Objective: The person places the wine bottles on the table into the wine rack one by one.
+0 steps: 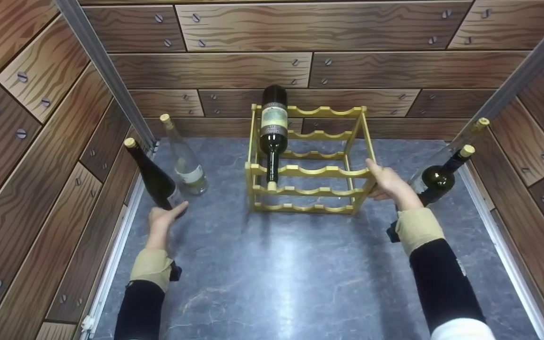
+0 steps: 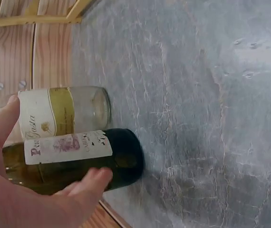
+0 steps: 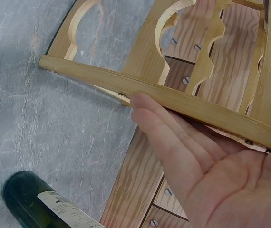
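My left hand (image 1: 162,221) is at the lower part of a dark wine bottle (image 1: 151,177) standing on the left. In the left wrist view, the thumb and fingers spread on either side of this labelled bottle (image 2: 69,154), with the thumb apart from it. A clear bottle (image 1: 189,172) stands right beside it. My right hand (image 1: 392,186) rests against the right side of a wooden wine rack (image 1: 312,169). Its fingers (image 3: 166,135) lie nearly straight along the upright in the right wrist view. Another dark bottle (image 1: 273,141) lies in the rack's top left slot, its corked neck towards me.
On the right stand a dark bottle (image 1: 437,182) and a clear bottle (image 1: 446,153), close beside my right forearm. Wood-patterned walls (image 1: 248,28) enclose the grey marbled surface (image 1: 253,274) at the back and both sides.
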Demonstrator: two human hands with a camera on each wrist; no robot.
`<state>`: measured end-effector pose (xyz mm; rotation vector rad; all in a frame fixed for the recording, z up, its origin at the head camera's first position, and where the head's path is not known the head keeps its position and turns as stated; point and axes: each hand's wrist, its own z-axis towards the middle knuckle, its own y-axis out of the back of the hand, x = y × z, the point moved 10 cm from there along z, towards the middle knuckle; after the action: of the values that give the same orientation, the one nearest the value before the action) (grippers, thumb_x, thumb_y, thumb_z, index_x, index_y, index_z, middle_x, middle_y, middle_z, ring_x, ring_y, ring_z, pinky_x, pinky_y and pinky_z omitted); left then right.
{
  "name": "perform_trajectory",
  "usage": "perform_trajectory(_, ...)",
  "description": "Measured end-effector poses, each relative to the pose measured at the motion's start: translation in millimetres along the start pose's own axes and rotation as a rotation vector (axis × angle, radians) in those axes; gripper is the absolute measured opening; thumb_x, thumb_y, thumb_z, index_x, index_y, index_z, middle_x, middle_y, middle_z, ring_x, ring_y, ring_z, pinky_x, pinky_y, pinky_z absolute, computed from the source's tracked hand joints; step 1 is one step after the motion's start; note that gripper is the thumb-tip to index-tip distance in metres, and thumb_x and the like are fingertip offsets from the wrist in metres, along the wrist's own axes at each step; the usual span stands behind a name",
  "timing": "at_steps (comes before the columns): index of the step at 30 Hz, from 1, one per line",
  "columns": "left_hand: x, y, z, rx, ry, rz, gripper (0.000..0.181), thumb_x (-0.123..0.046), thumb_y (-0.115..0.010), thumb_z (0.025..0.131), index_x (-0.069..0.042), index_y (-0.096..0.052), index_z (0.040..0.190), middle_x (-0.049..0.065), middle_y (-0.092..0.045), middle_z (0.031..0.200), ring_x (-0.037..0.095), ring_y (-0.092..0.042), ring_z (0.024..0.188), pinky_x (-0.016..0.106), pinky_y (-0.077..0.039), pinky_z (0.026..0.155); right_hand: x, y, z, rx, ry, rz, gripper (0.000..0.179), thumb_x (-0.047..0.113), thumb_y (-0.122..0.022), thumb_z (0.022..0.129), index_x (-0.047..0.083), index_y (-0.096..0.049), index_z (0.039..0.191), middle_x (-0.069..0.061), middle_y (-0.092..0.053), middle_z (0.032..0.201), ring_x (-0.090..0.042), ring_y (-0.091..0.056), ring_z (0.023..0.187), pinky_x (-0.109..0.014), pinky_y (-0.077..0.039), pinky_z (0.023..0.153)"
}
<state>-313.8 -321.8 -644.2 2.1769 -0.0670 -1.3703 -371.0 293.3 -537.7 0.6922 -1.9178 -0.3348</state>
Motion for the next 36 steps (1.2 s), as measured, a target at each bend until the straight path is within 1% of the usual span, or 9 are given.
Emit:
perform_trajectory(5,-0.6,4.9,3.7,-0.036,0.025,0.070,0.093,-0.055,-0.088,0.080,0.019,-0.061,0.129,0.037,-0.064,0.131,0.047,-0.065,0.120,0.053,-0.054,0.111,1.5,1.1,0.5,0.000,0.019,0.006,0.093,0.064,-0.023,0.110,-0.019,-0.063,0.124,-0.041,-0.068,0.122,-0.015,-0.075,0.078,-0.035,-0.067,0.080)
perform_trajectory(7,-7.6,5.7,-3.2,-0.039,0.045,0.056,0.088,-0.048,-0.084,0.085,0.019,-0.057,0.135,0.038,-0.061,0.139,0.048,-0.061,0.128,0.054,-0.049,0.117,2.2,1.3,0.8,0.001,0.028,0.006,0.092,0.063,-0.024,0.110,-0.019,-0.064,0.121,-0.038,-0.070,0.117,-0.016,-0.074,0.078,-0.036,-0.067,0.080)
perform_trajectory(9,-9.7,6.8,-3.3,-0.053,0.050,0.028,0.086,-0.046,-0.084,0.087,0.019,-0.056,0.137,0.037,-0.061,0.140,0.048,-0.060,0.129,0.054,-0.048,0.118,2.2,2.0,1.2,0.000,0.033,0.005,0.090,0.062,-0.024,0.111,-0.018,-0.066,0.118,-0.035,-0.072,0.113,-0.015,-0.074,0.077,-0.035,-0.067,0.080)
perform_trajectory(14,-14.1,12.8,5.4,-0.111,0.057,-0.039,0.085,-0.043,-0.085,0.088,0.019,-0.053,0.138,0.036,-0.060,0.140,0.047,-0.059,0.131,0.053,-0.045,0.122,2.2,4.7,1.6,-0.011,0.035,0.010,0.090,0.062,-0.025,0.110,-0.018,-0.066,0.117,-0.032,-0.075,0.106,-0.014,-0.074,0.074,-0.034,-0.067,0.076)
perform_trajectory(18,-12.3,18.8,19.9,-0.165,0.087,-0.070,0.101,-0.046,-0.084,0.087,0.017,-0.038,0.151,0.037,-0.051,0.151,0.048,-0.050,0.143,0.051,-0.039,0.127,3.0,5.5,1.8,-0.017,0.037,0.012,0.092,0.064,-0.026,0.110,-0.019,-0.067,0.116,-0.030,-0.076,0.102,-0.013,-0.073,0.072,-0.036,-0.067,0.078)
perform_trajectory(23,-8.9,24.2,29.5,-0.188,0.122,-0.087,0.123,-0.050,-0.086,0.084,0.011,-0.016,0.164,0.035,-0.035,0.165,0.047,-0.038,0.154,0.050,-0.030,0.133,2.3,2.4,3.2,-0.013,0.037,0.025,0.090,0.061,-0.026,0.111,-0.018,-0.068,0.113,-0.028,-0.077,0.100,-0.014,-0.073,0.072,-0.035,-0.067,0.076)
perform_trajectory(29,-5.9,20.7,37.6,-0.213,0.090,-0.176,0.131,-0.041,-0.092,0.082,0.005,-0.004,0.167,0.033,-0.024,0.171,0.045,-0.029,0.160,0.047,-0.021,0.136,-0.3,-1.8,3.3,-0.014,0.026,0.027,0.089,0.062,-0.025,0.111,-0.017,-0.068,0.112,-0.025,-0.076,0.098,-0.014,-0.072,0.071,-0.033,-0.066,0.074)
perform_trajectory(33,-7.1,19.5,40.5,-0.246,0.061,-0.220,0.130,-0.036,-0.093,0.081,0.002,-0.004,0.168,0.031,-0.026,0.171,0.045,-0.029,0.159,0.047,-0.021,0.136,-0.8,-1.5,1.8,-0.019,0.022,0.013,0.090,0.063,-0.025,0.111,-0.017,-0.066,0.118,-0.033,-0.073,0.108,-0.015,-0.073,0.074,-0.039,-0.067,0.082)
perform_trajectory(36,-9.8,19.3,42.0,-0.281,0.032,-0.226,0.124,-0.033,-0.094,0.080,0.003,-0.013,0.167,0.032,-0.034,0.167,0.046,-0.034,0.157,0.048,-0.024,0.135,-0.5,0.0,0.1,-0.021,0.028,0.007,0.091,0.064,-0.024,0.110,-0.016,-0.064,0.124,-0.038,-0.070,0.117,-0.018,-0.075,0.079,-0.048,-0.066,0.091)
